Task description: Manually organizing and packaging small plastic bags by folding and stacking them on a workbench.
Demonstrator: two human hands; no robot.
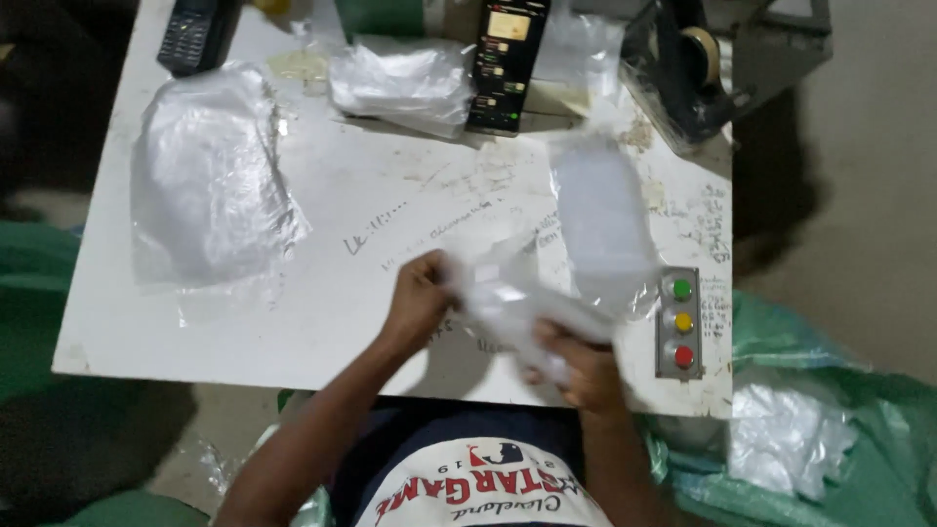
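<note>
Your left hand point(422, 293) and your right hand point(576, 366) are both closed on a crumpled clear plastic bag point(512, 298), just above the near edge of the white table point(322, 322). The bag looks blurry. A tall clear plastic bag point(600, 220) stands up just behind it. A grey box with green, yellow and red buttons point(680, 322) sits beside your right hand.

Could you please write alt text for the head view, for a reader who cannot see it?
Both hands, left and right, grip a crumpled clear plastic bag over a white table. A pile of bags lies to the left, a box of three coloured buttons to the right.
</note>
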